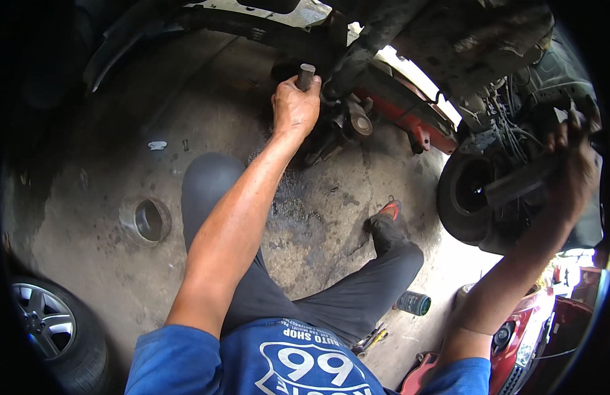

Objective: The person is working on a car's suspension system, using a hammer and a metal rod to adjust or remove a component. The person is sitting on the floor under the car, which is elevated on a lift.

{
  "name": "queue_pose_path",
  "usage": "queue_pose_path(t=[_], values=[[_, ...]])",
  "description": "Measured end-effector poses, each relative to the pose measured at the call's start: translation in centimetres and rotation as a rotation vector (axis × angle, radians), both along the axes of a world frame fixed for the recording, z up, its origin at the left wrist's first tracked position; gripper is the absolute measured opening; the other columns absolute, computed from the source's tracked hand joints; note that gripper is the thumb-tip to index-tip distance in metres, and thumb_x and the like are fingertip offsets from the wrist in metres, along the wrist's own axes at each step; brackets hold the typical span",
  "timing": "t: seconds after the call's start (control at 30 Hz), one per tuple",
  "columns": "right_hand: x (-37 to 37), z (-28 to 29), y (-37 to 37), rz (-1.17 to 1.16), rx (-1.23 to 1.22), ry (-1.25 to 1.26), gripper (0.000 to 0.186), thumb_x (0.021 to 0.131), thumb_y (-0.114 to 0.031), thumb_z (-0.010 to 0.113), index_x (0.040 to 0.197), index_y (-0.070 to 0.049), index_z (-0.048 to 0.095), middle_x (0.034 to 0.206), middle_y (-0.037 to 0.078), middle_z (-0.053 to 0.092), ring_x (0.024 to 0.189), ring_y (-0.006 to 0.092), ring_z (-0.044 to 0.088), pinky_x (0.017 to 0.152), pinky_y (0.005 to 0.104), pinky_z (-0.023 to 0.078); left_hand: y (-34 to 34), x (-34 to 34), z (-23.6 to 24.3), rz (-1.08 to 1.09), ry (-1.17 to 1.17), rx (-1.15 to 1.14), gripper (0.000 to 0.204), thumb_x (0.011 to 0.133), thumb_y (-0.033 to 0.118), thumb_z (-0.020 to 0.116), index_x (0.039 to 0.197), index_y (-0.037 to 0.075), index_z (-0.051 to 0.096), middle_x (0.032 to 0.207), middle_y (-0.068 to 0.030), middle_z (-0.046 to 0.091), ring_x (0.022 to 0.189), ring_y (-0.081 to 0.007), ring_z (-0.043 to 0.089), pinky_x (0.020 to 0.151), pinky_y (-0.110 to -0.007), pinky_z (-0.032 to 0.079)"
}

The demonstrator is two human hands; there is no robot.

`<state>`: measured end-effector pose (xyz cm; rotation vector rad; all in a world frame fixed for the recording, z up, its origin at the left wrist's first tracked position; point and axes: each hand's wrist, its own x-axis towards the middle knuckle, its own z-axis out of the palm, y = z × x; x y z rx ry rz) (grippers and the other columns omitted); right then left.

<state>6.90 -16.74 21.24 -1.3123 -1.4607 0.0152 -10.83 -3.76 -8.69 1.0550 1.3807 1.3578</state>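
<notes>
My left hand (295, 108) is closed in a fist around a short, thick metal bar (307, 74), whose flat end sticks up above the thumb. It is beside the dark metal parts under a raised vehicle (364, 62). At the far right my right hand (579, 161) is raised, its fingers curled round a dark, bar-like tool (519, 184). Shadow and blur hide the tool's exact kind. Behind that hand are a dark tyre (459, 197) and several hoses and cables (505, 125).
A ring-shaped metal part (145, 220) and a small white piece (157, 145) lie on the stained concrete. A wheel (51, 326) lies at the lower left. Near my leg are a dark green can (413, 303) and yellow-handled tools (371, 340). A red car (515, 336) stands lower right.
</notes>
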Motion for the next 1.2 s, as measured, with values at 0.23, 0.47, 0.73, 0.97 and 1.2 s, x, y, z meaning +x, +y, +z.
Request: queue_pose_path(t=[0.23,0.47,0.73,0.97,1.2], values=[[-0.2,-17.8,-0.9,-0.237,-1.009,-0.494,0.043,0.094,-0.028,0.068,0.118,0.003,0.051,0.088,0.033,0.066,0.087,0.0514,0.066,0.079,0.052,0.053,1.5,-0.6,-0.1,0.082,-0.005,0.132,0.041,0.09,0.038,0.07,0.091,-0.003,0.071,0.081,-0.0237,0.071,0.085,-0.036,0.072,0.079,-0.043,0.052],[3.6,-22.0,-12.4,-0.129,-0.848,0.014,0.029,0.094,-0.022,0.072,0.098,-0.001,0.053,0.075,0.009,0.059,0.071,0.015,0.051,0.068,0.033,0.046,0.7,-0.7,2.0,0.04,0.065,0.362,0.041,0.094,0.036,0.07,0.085,-0.003,0.066,0.064,-0.0121,0.062,0.062,-0.0169,0.054,0.065,-0.038,0.048],[6.7,-22.5,-14.7,-0.135,-0.748,0.354,0.033,0.095,-0.027,0.072,0.109,-0.004,0.054,0.07,0.001,0.057,0.05,0.0082,0.054,0.043,0.0244,0.045,0.9,0.5,-0.4,0.002,0.079,0.06,0.039,0.094,0.034,0.069,0.086,-0.004,0.068,0.072,-0.0182,0.069,0.069,-0.0276,0.066,0.071,-0.042,0.05],[0.4,1.5,-2.9,0.124,-0.005,0.173,0.024,0.101,-0.029,0.062,0.107,-0.005,0.06,0.072,0.001,0.054,0.059,0.009,0.052,0.05,0.0262,0.044,0.7,0.4,-1.0,0.0,0.075,-0.004,0.037,0.092,0.036,0.069,0.095,-0.001,0.072,0.086,-0.0219,0.073,0.091,-0.0376,0.072,0.083,-0.044,0.053],[-1.5,-16.3,0.1,-0.351,-0.757,-0.662,0.033,0.094,-0.025,0.063,0.112,0.003,0.058,0.091,0.017,0.062,0.083,0.0271,0.061,0.073,0.0374,0.048,0.9,-1.3,0.6,0.019,-0.043,0.116,0.043,0.092,0.038,0.07,0.083,-0.004,0.065,0.068,-0.0139,0.064,0.068,-0.0205,0.06,0.071,-0.041,0.049]])
